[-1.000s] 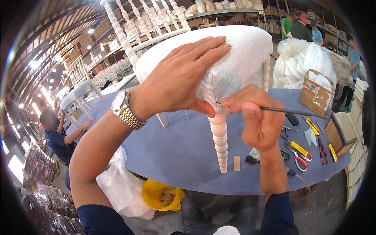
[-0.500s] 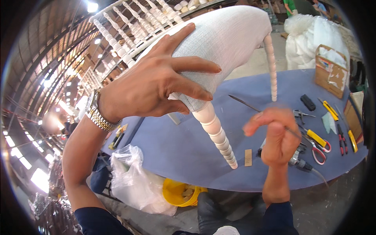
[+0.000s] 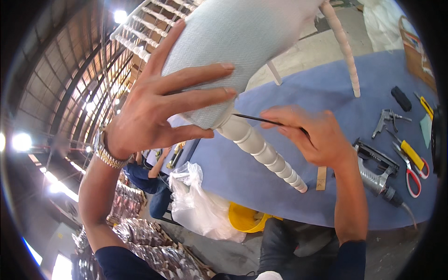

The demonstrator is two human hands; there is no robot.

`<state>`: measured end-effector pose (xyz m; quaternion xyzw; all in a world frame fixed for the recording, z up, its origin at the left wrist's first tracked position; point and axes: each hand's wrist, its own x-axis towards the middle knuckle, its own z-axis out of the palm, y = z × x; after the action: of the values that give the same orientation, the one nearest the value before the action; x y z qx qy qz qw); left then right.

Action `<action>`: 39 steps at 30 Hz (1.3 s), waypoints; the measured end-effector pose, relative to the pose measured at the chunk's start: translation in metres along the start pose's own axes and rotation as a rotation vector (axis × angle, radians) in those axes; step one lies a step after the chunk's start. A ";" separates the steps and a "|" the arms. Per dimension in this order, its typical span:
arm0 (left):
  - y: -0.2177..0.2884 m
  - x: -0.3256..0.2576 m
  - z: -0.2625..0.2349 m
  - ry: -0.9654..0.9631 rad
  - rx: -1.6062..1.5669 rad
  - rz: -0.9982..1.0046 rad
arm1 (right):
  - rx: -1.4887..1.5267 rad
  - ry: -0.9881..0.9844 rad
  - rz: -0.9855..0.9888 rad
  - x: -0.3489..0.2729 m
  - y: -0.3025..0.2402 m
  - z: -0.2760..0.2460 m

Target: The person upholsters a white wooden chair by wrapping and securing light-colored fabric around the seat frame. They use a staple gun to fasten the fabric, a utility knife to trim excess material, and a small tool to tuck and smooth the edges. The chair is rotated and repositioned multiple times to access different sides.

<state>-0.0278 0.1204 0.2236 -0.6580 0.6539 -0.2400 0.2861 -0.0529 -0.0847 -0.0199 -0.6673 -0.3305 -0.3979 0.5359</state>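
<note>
- Position: a white chair [image 3: 261, 42] stands on the blue-grey table [image 3: 233, 182]; the near turned leg [image 3: 254, 147] has its foot on the tabletop.
- Left hand [image 3: 140, 109]: fingers spread, laid over the corner of the fabric-covered seat [image 3: 238, 46], thumb at its lower edge; not clenched.
- Right hand [image 3: 319, 135]: closed round a thin dark rod [image 3: 256, 118], its tip by the joint of seat and leg; contact cannot be told. Hands near each other, apart.
- Handling (judged): frame probably stiff and moderately heavy; seat likely padded, giving under the palm; woven cover should grip well but may snag on a point. Painted leg looks smoother, likelier to slip or chip.
- Hold (judged): broad palm on the seat corner steadies the chair; the rod is best pinched near its tip for control.
- Count, chair legs in view: three (two turned, one plain).
- Count, tabletop: one staple gun [image 3: 379, 169], one air blow gun [image 3: 388, 121], one pair of scissors [image 3: 412, 179], one tan strip [image 3: 321, 178].
- Count, lower down: one yellow bucket [image 3: 242, 219], one plastic bag [image 3: 200, 203].
</note>
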 end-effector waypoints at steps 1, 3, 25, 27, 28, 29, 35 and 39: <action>0.001 -0.002 0.001 -0.015 0.017 -0.034 | -0.049 0.040 -0.069 0.008 0.007 0.005; -0.001 -0.003 0.001 -0.010 0.033 0.024 | -0.098 0.038 -0.141 0.021 0.022 0.009; 0.005 0.007 -0.004 -0.056 0.131 0.115 | -0.190 0.168 -0.017 0.026 0.003 0.016; 0.003 0.008 -0.006 -0.032 0.146 0.162 | -0.129 0.271 0.118 0.002 -0.013 0.035; -0.003 0.005 -0.002 -0.032 0.119 0.181 | -0.105 0.320 0.194 -0.015 -0.019 0.049; -0.008 -0.006 0.002 -0.046 0.092 0.188 | 0.043 0.339 0.217 -0.029 -0.024 0.079; -0.034 0.001 0.017 0.052 0.161 0.357 | 0.718 0.601 0.233 -0.021 -0.030 0.194; -0.038 0.002 0.013 -0.016 0.212 0.411 | 0.693 0.772 0.046 0.019 0.004 0.236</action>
<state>0.0088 0.1183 0.2408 -0.4792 0.7431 -0.2386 0.4015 0.0009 0.1459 -0.0309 -0.2623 -0.2063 -0.4706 0.8168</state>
